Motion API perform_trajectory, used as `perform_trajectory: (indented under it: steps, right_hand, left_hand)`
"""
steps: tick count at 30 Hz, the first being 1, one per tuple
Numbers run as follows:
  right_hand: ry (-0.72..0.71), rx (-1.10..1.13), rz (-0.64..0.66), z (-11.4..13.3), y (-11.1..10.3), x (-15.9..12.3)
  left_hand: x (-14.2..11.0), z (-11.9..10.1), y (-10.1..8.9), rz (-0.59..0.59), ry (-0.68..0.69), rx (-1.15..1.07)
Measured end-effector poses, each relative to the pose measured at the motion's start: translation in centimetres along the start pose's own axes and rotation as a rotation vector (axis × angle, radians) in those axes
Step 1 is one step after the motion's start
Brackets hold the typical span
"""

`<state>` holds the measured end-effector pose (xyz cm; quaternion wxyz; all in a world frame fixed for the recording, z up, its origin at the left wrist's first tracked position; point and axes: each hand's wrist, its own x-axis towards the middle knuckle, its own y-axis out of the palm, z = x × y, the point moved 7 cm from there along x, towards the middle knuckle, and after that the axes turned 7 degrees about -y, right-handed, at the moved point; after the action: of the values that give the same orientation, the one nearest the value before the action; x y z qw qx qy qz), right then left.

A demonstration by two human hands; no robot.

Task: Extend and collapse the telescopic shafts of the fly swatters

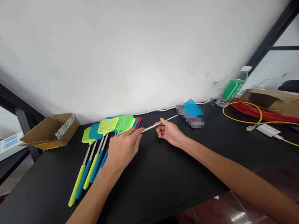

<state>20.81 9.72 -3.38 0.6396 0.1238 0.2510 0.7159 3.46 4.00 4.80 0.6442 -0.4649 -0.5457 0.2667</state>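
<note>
1. Metal rod (150, 127) held centrally over black table (149, 180), slanted from near left to far right.
2. Rod's left end gripped by left hand (123, 146), fingers curled over.
3. Rod pinched farther right between thumb and fingers of right hand (171, 132).
4. Blue head (191, 104) seen beyond rod's far end, partly pixelated; joint can't be told.
5. Fly swatters (107, 126) fanned at left, handles near; cardboard box (52, 137) placed farther left.
6. Bottle (233, 88) stood far right.

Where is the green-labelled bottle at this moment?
In the head view, the bottle is right of the right hand, on the black table by the wall, behind the yellow cable.
</note>
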Motion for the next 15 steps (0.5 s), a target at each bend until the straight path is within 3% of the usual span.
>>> perform_trajectory:
  steps: [4,7,11,13,15]
  right_hand:
    - [0.062,0.168,-0.045,-0.1,-0.3,0.0]
    - [-0.005,0.257,-0.132,0.7,-0.9,0.2]
    - [-0.110,0.315,-0.130,1.7,-1.0,0.2]
    - [-0.125,0.317,-0.069,1.8,-0.5,0.1]
    - [-0.130,0.307,0.006,1.6,0.2,-0.1]
  left_hand:
    - [0.1,0.5,-0.3,-0.048,-0.027,-0.022]
    - [0.3,1.8,-0.9,-0.135,-0.151,-0.172]
    - [0.3,4.1,-0.8,-0.181,-0.400,-0.654]
    - [0.3,4.4,0.1,-0.121,-0.479,-0.937]
    - [0.3,3.6,1.3,0.002,-0.464,-1.148]
